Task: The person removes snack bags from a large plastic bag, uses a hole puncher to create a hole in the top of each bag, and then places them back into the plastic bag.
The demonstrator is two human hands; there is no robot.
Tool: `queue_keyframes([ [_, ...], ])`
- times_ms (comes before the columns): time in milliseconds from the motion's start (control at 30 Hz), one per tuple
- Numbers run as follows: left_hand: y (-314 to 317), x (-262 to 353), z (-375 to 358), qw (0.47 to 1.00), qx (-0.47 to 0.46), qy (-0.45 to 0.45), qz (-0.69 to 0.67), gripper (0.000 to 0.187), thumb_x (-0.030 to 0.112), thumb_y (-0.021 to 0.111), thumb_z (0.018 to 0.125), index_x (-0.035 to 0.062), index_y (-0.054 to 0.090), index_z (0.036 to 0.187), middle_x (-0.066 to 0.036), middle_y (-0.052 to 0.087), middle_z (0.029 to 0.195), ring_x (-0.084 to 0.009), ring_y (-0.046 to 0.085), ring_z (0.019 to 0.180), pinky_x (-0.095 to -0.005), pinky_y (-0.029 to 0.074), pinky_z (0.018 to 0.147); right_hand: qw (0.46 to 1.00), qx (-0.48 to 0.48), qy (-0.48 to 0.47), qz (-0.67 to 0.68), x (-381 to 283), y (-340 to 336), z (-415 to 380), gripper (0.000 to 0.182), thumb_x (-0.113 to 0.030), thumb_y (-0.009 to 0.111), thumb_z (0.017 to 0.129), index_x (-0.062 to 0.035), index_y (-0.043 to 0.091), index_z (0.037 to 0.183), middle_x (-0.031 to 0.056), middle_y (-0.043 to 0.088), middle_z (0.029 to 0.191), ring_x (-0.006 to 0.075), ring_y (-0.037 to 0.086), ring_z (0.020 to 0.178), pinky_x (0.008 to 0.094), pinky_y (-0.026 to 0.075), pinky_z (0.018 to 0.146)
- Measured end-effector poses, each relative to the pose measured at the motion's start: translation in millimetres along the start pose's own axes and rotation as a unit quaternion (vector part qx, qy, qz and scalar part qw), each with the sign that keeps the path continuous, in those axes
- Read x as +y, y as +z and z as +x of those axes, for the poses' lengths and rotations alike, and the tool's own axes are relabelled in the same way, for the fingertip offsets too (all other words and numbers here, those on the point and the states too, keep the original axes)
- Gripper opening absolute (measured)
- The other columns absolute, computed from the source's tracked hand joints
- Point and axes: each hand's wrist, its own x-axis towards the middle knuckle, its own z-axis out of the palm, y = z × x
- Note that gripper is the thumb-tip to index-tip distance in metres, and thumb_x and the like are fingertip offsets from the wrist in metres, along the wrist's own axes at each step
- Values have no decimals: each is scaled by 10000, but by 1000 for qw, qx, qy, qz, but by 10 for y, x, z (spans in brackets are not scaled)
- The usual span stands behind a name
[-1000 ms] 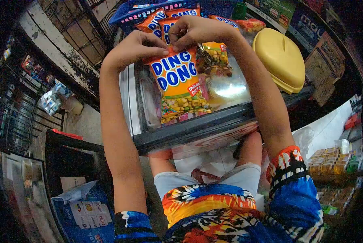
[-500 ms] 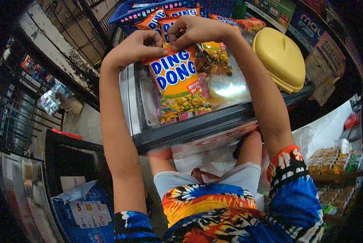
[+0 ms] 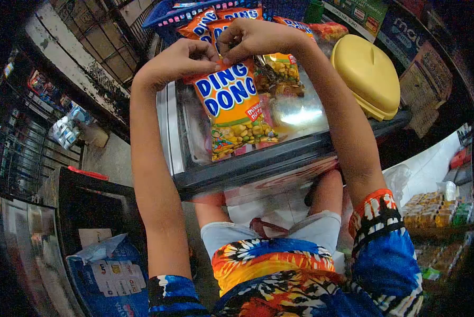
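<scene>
An orange Ding Dong mixed nuts pack (image 3: 229, 105) hangs upright over the glass-topped case (image 3: 305, 113), its printed front facing me. My left hand (image 3: 186, 61) pinches the top edge of the pack on the left. Right beside it, my right hand (image 3: 252, 39) pinches the same edge, thumbs and fingertips of both hands nearly touching. Behind my hands lie more orange packs (image 3: 200, 26), partly hidden by them. Another nut pack (image 3: 282, 68) rests on the glass below my right wrist.
A blue basket (image 3: 160, 18) stands at the back. To the right sits a yellow lidded container (image 3: 366, 76), near posters (image 3: 427, 84). The case's dark front edge (image 3: 258, 164) runs before my legs. Packed goods (image 3: 430, 211) are at the far right.
Both hands keep their pinch on the pack. The pack's lower part has shifted very slightly to the right.
</scene>
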Motion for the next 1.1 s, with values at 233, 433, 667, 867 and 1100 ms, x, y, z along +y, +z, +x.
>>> queue_keyframes([
  [233,22,34,-7,1000,3,-12,2,209,212,693,757,35,615,837,40,562,719,-29,495,653,-187,394,568,999,2,-35,1,-13,16,-5,155,-169,673,770,-19,634,781,-6,568,648,61,526,606,228,433,543],
  [433,53,-9,9,1000,9,-22,-13,199,224,697,759,58,588,775,60,526,692,-24,467,642,-184,375,565,999,-6,-49,-15,-11,20,17,163,-174,671,771,-18,627,781,-5,562,638,69,532,591,234,443,535],
  [667,11,-23,25,1000,-2,-20,-3,210,215,707,759,64,563,737,65,504,680,-19,445,628,-178,357,556,999,6,-37,-20,-2,64,35,177,-180,669,770,-10,623,789,8,574,645,80,552,588,239,446,528],
  [867,61,62,2,1000,13,-16,-21,182,187,715,756,46,602,782,36,558,701,-30,505,650,-173,396,558,999,2,-26,-41,30,65,50,203,-198,672,769,-6,623,813,18,587,657,91,557,618,256,454,576],
  [1100,38,33,9,1000,1,-21,-22,224,191,720,751,22,610,847,13,580,738,-38,526,675,-173,414,591,999,12,-33,-39,-6,71,21,224,-208,678,764,-1,630,834,29,604,686,98,560,642,266,455,608],
])
